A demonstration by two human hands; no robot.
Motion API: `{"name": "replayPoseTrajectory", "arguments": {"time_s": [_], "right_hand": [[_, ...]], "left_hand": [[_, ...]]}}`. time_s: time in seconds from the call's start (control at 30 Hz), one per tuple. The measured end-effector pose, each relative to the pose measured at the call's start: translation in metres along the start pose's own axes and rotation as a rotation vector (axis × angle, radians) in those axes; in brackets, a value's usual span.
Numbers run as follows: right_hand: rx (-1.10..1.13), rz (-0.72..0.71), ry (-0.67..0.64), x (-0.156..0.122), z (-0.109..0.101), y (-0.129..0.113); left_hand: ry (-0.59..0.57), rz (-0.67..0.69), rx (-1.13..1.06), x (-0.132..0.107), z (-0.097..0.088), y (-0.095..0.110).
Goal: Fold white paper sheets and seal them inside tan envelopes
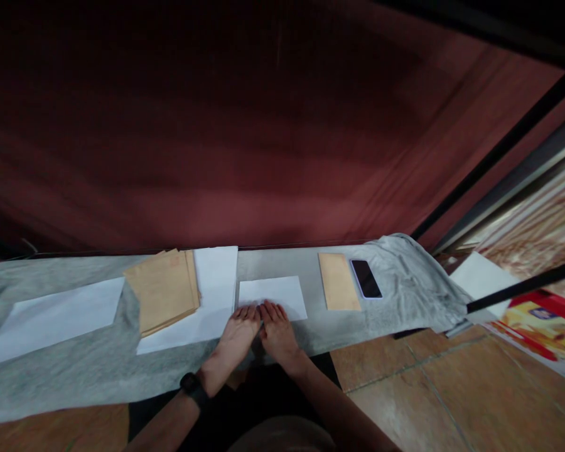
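A small white sheet of paper (pixel 273 290) lies on the cloth in front of me. My left hand (pixel 241 326) rests over its near left corner, fingers together and flat on the paper. Beside it, my right hand (pixel 277 329) lies on the sheet's near edge with its fingers stretched out. The thumbs and fingertips of both hands almost meet; what is under them is hidden. To the left is a stack of larger white sheets (pixel 219 276), partly covered by a fanned pile of brown envelopes (pixel 167 292).
A grey cloth (pixel 75 383) covers the narrow table. On its far left lies another white sheet (pixel 61 317). To the right are a single brown envelope (pixel 339 282) and a phone (pixel 366 279). A dark red panel (pixel 273 157) rises behind; a red-yellow box (pixel 541 326) stands at the right.
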State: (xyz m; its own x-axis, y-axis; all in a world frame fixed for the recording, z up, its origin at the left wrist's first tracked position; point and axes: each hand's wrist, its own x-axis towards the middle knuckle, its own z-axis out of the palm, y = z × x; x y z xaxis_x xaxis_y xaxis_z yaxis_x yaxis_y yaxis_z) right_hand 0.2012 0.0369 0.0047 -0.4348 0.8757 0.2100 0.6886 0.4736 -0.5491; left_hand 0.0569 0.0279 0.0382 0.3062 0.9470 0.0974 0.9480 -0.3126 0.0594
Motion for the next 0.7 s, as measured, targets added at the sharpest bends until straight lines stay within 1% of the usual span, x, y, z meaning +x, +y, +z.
{"name": "replayPoseTrajectory", "arguments": {"time_s": [0.03, 0.07, 0.1, 0.13, 0.2, 0.23, 0.27, 0.3, 0.33, 0.37, 0.4, 0.43, 0.47, 0.5, 0.53, 0.57, 0.63, 0.7], "right_hand": [[0.057, 0.033, 0.027, 0.006, -0.005, -0.002], [0.141, 0.057, 0.052, 0.013, -0.013, -0.002], [0.256, 0.102, 0.108, 0.020, -0.022, -0.002], [0.402, 0.153, 0.188, 0.029, -0.033, -0.002], [0.745, 0.250, 0.381, 0.045, -0.057, -0.001], [0.795, 0.265, 0.424, 0.052, -0.068, -0.001], [0.824, 0.271, 0.447, 0.057, -0.077, -0.002], [0.905, 0.282, 0.473, 0.061, -0.084, -0.005], [1.086, 0.307, 0.510, 0.064, -0.088, -0.008], [1.236, 0.322, 0.537, 0.064, -0.089, -0.012], [1.376, 0.341, 0.561, 0.063, -0.089, -0.016], [1.478, 0.361, 0.579, 0.060, -0.086, -0.019], [1.520, 0.382, 0.590, 0.056, -0.081, -0.020], [1.514, 0.410, 0.595, 0.051, -0.076, -0.019], [1.467, 0.440, 0.595, 0.044, -0.070, -0.015], [1.384, 0.467, 0.588, 0.038, -0.065, -0.008], [1.144, 0.493, 0.561, 0.024, -0.057, 0.013], [0.892, 0.493, 0.547, 0.010, -0.051, 0.039]], "left_hand": [[0.041, 0.003, -0.052, 0.000, -0.011, -0.001], [0.116, 0.000, -0.122, 0.001, -0.022, -0.003], [0.225, -0.031, -0.207, 0.001, -0.032, -0.005], [0.348, -0.097, -0.303, 0.002, -0.040, -0.006], [0.561, -0.326, -0.547, 0.003, -0.051, -0.008], [0.615, -0.465, -0.707, 0.004, -0.054, -0.008], [0.621, -0.603, -0.893, 0.005, -0.054, -0.006], [0.579, -0.728, -1.100, 0.006, -0.053, -0.003], [0.492, -0.833, -1.316, 0.007, -0.050, 0.002], [0.383, -0.908, -1.525, 0.007, -0.045, 0.008], [0.276, -0.955, -1.706, 0.008, -0.040, 0.014], [0.185, -0.970, -1.850, 0.009, -0.035, 0.019], [0.145, -0.955, -1.949, 0.010, -0.029, 0.024], [0.137, -0.930, -1.999, 0.011, -0.023, 0.027], [0.158, -0.899, -1.996, 0.012, -0.017, 0.029], [0.201, -0.864, -1.942, 0.014, -0.011, 0.028], [0.288, -0.791, -1.717, 0.017, -0.002, 0.019], [0.350, -0.687, -1.425, 0.022, 0.005, 0.003]]}}
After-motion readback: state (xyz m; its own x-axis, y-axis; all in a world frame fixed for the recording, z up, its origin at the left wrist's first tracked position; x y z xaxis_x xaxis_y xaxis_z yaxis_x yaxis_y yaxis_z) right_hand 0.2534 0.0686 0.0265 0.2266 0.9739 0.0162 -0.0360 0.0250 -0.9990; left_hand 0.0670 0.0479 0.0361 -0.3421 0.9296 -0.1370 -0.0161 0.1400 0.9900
